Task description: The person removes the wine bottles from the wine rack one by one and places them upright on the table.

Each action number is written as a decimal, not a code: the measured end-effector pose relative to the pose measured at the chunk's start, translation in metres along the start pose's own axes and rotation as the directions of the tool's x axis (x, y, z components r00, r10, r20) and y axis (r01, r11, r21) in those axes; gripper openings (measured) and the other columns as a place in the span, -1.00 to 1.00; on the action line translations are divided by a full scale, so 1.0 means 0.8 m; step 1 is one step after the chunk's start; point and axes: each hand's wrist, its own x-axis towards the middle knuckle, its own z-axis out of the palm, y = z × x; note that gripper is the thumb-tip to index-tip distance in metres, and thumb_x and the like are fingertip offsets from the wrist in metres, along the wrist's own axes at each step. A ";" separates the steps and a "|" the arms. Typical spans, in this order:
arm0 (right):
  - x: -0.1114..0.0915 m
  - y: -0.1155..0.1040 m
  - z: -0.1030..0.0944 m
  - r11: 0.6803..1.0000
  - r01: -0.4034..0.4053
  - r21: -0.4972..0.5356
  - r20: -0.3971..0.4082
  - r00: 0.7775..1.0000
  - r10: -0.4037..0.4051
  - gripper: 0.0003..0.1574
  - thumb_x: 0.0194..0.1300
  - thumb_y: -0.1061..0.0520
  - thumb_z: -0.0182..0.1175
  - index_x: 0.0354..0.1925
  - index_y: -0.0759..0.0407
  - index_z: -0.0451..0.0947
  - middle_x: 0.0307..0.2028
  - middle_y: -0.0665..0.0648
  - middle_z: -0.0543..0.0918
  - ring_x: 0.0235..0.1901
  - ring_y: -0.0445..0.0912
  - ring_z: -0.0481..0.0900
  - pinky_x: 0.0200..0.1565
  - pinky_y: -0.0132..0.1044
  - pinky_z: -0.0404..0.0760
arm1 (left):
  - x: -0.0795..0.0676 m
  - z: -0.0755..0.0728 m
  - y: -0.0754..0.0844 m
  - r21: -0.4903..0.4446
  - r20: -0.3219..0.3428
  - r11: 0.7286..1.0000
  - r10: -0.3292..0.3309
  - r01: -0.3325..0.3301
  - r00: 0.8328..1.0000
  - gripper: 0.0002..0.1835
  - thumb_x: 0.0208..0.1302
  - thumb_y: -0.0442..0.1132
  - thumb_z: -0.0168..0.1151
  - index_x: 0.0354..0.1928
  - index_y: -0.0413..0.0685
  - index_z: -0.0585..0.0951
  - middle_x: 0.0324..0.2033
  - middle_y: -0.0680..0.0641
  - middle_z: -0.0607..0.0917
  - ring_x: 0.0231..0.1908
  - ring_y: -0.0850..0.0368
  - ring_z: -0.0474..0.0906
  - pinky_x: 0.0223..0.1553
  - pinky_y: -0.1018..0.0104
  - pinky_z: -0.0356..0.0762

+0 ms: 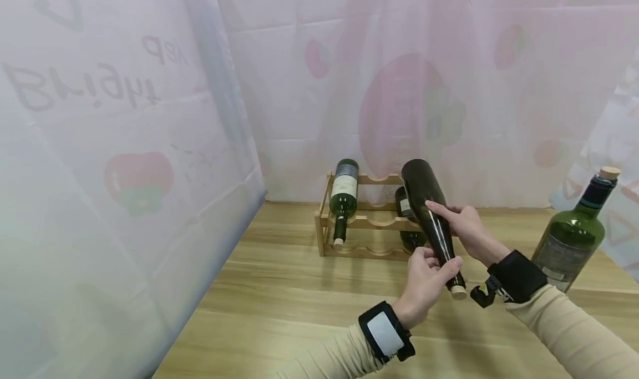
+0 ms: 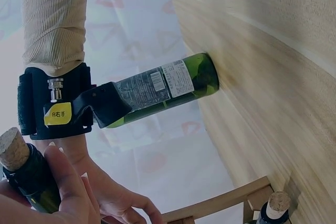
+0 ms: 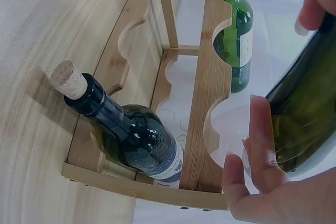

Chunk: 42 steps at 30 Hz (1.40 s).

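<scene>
– Holding that glossy, dark green glass bottle (image 1: 435, 228): how far along?
– Partway, I'd judge. It's off the wood-grained table (image 1: 279, 290), near the right end of the pale two-tier wooden rack (image 1: 379, 223); left hand (image 1: 424, 279) clasps its neck, right hand (image 1: 471, 229) its body. Two corked green bottles (image 1: 344, 201) lie racked; this one and the labelled green bottle (image 1: 569, 240) standing at right seem to remain.
– Its look?
– Corked, neck tilted downward, no label showing.

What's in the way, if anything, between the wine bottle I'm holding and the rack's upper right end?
Nothing visible stands between the dark wine bottle and the upper right end of the wooden wine rack. The lower green bottle lies beneath, on the bottom tier; the upper green bottle rests at the left end.
</scene>
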 end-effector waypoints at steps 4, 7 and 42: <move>-0.001 0.002 -0.001 1.000 -0.006 0.003 -0.010 1.000 0.006 -0.05 0.31 -0.34 0.10 0.21 0.47 0.32 -0.25 -0.08 0.56 -0.31 -0.32 0.61 -0.15 -0.49 0.58 | -0.002 0.001 -0.002 0.013 0.003 1.000 0.003 -0.003 1.000 -0.65 0.18 -0.33 0.31 -0.06 -0.19 0.39 -0.37 -0.09 0.69 -0.43 0.28 0.55 -0.43 0.52 0.45; -0.002 0.003 -0.001 1.000 -0.011 0.005 -0.013 1.000 0.011 -0.05 0.31 -0.33 0.11 0.22 0.47 0.31 -0.24 -0.07 0.55 -0.32 -0.32 0.61 -0.15 -0.49 0.58 | -0.002 0.002 -0.003 0.021 0.005 1.000 0.002 -0.002 1.000 -0.65 0.18 -0.33 0.30 -0.05 -0.18 0.39 -0.36 -0.10 0.70 -0.42 0.28 0.55 -0.43 0.51 0.45; -0.013 0.006 -0.020 0.999 -0.007 -0.032 -0.027 1.000 0.006 -0.01 0.31 -0.35 0.09 0.27 0.45 0.27 -0.20 -0.11 0.55 -0.27 -0.34 0.59 -0.13 -0.50 0.55 | -0.005 0.020 -0.005 0.039 0.019 0.999 -0.013 0.012 1.000 -0.66 0.19 -0.33 0.31 -0.07 -0.15 0.38 -0.38 -0.09 0.70 -0.44 0.29 0.54 -0.46 0.53 0.44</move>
